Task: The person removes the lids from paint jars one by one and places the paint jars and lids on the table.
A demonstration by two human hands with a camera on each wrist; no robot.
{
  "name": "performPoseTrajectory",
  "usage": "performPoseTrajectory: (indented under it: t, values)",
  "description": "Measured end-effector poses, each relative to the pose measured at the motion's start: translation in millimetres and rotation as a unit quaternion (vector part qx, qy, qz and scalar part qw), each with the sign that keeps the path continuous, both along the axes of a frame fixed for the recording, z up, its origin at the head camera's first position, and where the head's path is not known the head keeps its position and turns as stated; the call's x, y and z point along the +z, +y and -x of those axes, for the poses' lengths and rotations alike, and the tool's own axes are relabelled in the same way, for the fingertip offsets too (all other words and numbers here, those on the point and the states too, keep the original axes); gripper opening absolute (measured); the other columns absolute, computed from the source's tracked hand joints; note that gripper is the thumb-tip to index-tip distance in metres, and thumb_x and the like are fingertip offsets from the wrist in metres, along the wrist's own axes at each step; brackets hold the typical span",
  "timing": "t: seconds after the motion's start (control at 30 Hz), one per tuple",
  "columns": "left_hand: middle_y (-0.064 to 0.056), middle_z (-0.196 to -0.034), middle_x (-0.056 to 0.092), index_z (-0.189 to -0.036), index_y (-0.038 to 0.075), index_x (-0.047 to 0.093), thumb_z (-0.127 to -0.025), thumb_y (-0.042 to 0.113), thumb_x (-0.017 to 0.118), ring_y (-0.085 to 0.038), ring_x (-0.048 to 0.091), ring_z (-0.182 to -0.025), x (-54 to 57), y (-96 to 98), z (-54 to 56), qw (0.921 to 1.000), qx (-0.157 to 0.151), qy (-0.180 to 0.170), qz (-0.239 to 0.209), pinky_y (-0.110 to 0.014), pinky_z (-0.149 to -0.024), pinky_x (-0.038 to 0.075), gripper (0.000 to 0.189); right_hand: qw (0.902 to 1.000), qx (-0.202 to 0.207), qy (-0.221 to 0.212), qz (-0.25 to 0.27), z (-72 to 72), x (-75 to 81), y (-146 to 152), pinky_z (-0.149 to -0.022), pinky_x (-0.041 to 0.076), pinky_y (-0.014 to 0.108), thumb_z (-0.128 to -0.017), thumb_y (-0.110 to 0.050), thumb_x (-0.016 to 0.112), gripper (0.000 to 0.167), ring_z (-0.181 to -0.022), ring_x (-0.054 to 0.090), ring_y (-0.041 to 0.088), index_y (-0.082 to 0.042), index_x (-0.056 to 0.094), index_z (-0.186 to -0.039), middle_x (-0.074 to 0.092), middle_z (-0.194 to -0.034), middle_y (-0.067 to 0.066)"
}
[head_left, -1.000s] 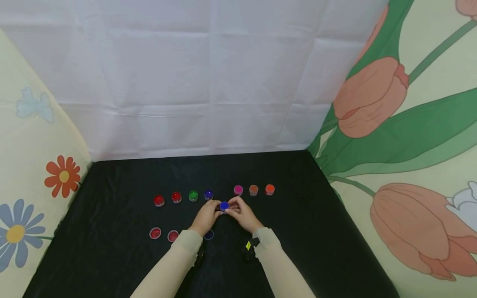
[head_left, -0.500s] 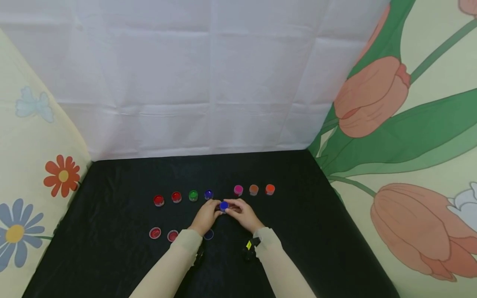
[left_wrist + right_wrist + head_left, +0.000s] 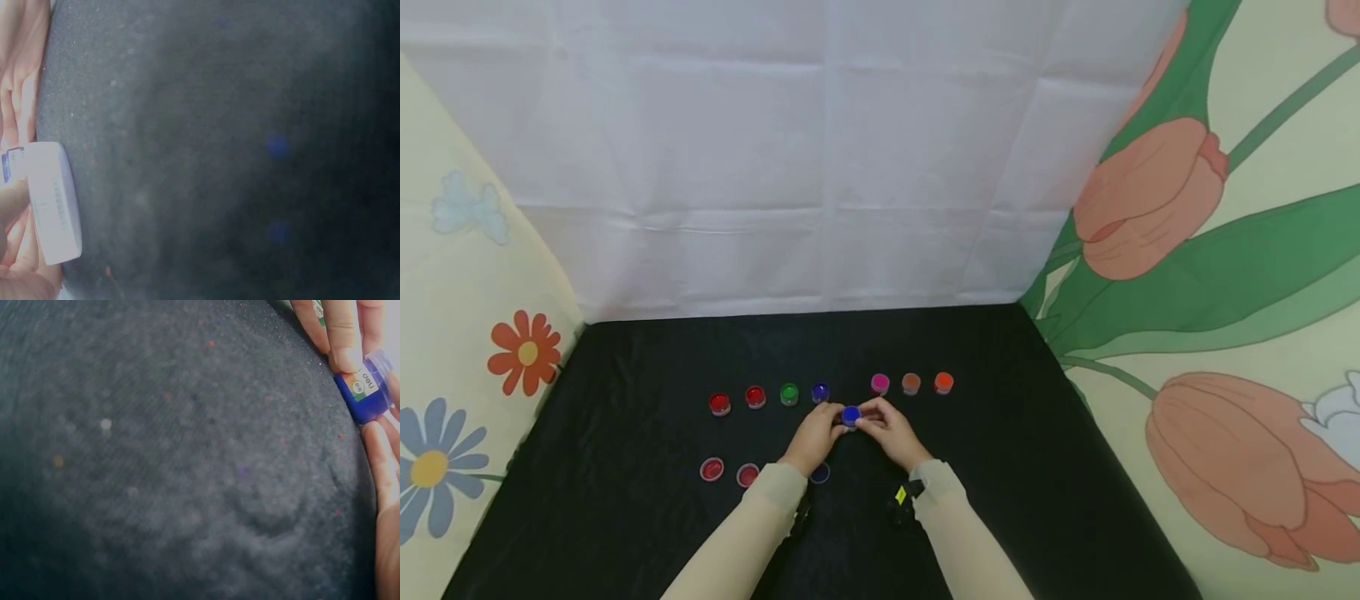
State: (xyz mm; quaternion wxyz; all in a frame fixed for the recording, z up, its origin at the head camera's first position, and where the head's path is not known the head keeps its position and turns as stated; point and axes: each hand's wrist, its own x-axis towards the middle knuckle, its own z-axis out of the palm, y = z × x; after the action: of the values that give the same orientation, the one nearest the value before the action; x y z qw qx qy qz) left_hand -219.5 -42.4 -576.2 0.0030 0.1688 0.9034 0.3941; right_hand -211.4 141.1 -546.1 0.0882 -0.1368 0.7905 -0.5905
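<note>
Both hands meet over the middle of the black table around a small blue paint jar [image 3: 851, 416]. From the left, my left hand [image 3: 809, 439] grips its side between thumb and fingers. My right hand [image 3: 892, 433] pinches it from the other side, fingertips near the top. The right wrist view shows the jar [image 3: 364, 390] tilted, with deep blue contents, a printed label and a clear rim. In the left wrist view the jar [image 3: 55, 203] looks washed out white, and a thumb presses on it. Just behind the left fingers stands another blue jar [image 3: 820, 392].
Left of that stand a green jar [image 3: 789, 394] and two red jars [image 3: 720, 404]. Magenta [image 3: 880, 382], brownish-orange [image 3: 911, 382] and orange-red jars [image 3: 943, 382] form a row at back right. Nearer lie two red round lids [image 3: 712, 469] and a dark blue lid [image 3: 821, 473], partly behind the left forearm.
The right fingers shift slightly about the blue jar's top. Both hands and the jar stay in the same place, and the other jars and lids have not moved.
</note>
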Motion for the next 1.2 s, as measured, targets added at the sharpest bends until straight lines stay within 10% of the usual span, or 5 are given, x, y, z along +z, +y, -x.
performPoseTrajectory:
  t: [0.4,0.9,1.2]
  values:
    - [-0.013,-0.11,0.062,-0.119,-0.001,0.064,-0.098,0.008,0.066,-0.028,0.064,-0.101,-1.9,0.5,1.7,0.9999,0.0,0.007,0.009,-0.047,-0.093,0.053,0.023,0.9988,-0.004,0.03,-0.038,12.7,-32.1,6,-0.098,0.052,0.035,-0.102,-0.014,0.061,0.035,-0.11,0.061,0.024,-0.005,0.064,-0.136,0.062,-0.123,0.013]
    - [-0.012,-0.107,0.062,-0.117,-0.001,0.064,-0.098,0.008,0.066,-0.027,0.064,-0.099,-1.9,1.1,0.2,0.9999,0.003,0.01,0.01,-0.047,-0.092,0.053,0.021,0.9998,0.006,0.009,-0.014,-4.0,8.8,-1,-0.089,0.05,0.02,-0.101,-0.003,0.061,0.028,-0.108,0.062,0.031,0.011,0.057,-0.125,0.062,-0.121,0.026]
    - [-0.013,-0.109,0.062,-0.119,-0.001,0.064,-0.098,0.009,0.066,-0.028,0.064,-0.1,1.9,0.7,-0.2,0.9999,0.002,0.009,0.012,-0.047,-0.093,0.053,0.023,0.9964,0.018,0.044,-0.07,-4.0,8.7,0,-0.101,0.046,0.042,-0.105,-0.007,0.053,0.035,-0.114,0.058,0.032,0.004,0.058,-0.138,0.06,-0.125,0.023]
